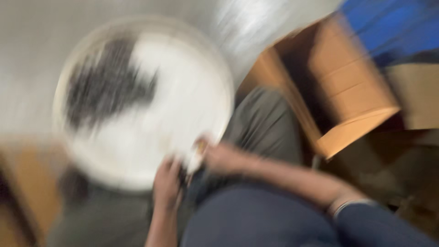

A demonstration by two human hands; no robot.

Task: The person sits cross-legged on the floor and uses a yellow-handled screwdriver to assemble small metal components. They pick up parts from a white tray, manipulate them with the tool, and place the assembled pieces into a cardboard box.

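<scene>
Heavy motion blur, finishes only roughly readable. Round white tray [183,114]: smooth, pale, looks like plastic or enamel, which one unclear; dark granular heap [107,91] on it, matt, rough. Cardboard box [347,87]: matt brown paperboard. Blue sheet [393,27] behind box: slight sheen, plastic-like. Trousers [265,123]: matt grey cloth. Floor [32,55]: pale, faintly glossy. Left hand [167,185], right hand [222,158]: bare skin, at tray rim
</scene>
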